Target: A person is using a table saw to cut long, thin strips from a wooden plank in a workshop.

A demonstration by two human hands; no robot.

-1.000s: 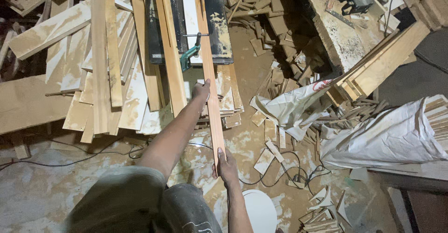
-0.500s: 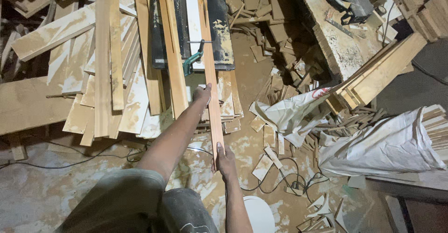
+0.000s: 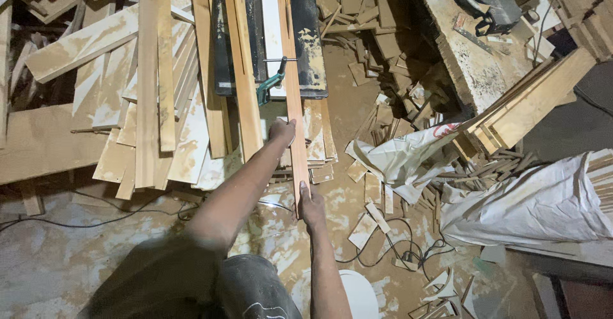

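Reddish wood strip (image 3: 294,102), long, narrow, left hand (image 3: 283,131) and right hand (image 3: 311,204) grasping it

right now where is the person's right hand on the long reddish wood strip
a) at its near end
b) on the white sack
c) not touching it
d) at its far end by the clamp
a: the right hand grips the near end of the long reddish wood strip, while the left hand presses on it further up, short of the green clamp.
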